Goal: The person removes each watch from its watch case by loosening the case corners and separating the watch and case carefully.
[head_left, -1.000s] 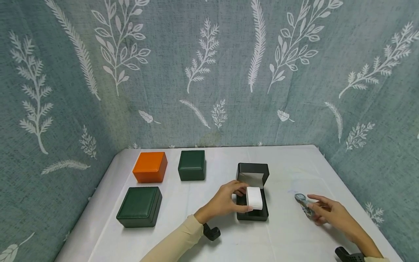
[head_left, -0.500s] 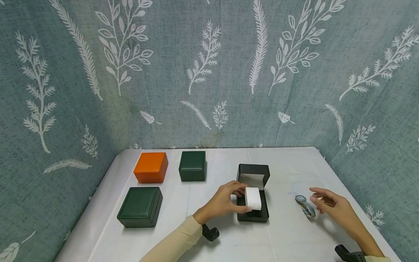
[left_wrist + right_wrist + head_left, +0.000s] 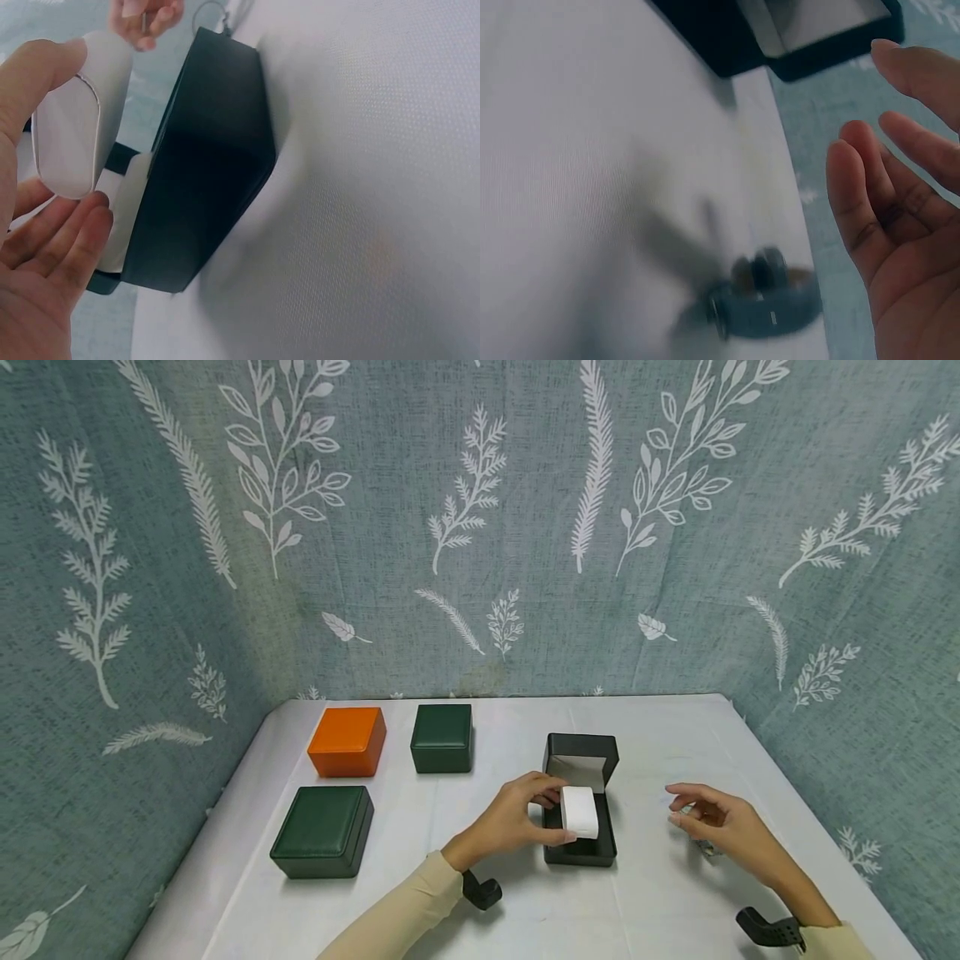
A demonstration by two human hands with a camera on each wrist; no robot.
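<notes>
My left hand [image 3: 510, 817] pinches a white watch cushion [image 3: 581, 812] between thumb and fingers, over the base of a black watch box [image 3: 581, 745] whose lid stands up. In the left wrist view, the thumb lies on the upper end of the cushion [image 3: 75, 127] and the fingertips at its lower end. My right hand [image 3: 720, 823] is raised over the table right of the box, fingers loosely bent and holding nothing. Beneath it lies a wristwatch [image 3: 769, 307], mostly hidden by the hand in the head view and blurred in the right wrist view.
On the left of the white-covered table [image 3: 480, 893] stand three shut boxes: an orange one [image 3: 347, 739], a small green one [image 3: 442, 737] and a larger green one [image 3: 324, 828]. A leaf-patterned grey-green cloth [image 3: 480, 527] hangs behind and at both sides.
My right hand has come off the wristwatch, leaving it on the table, and has moved left over it. The left hand keeps its pinch on the cushion, almost unmoved.
</notes>
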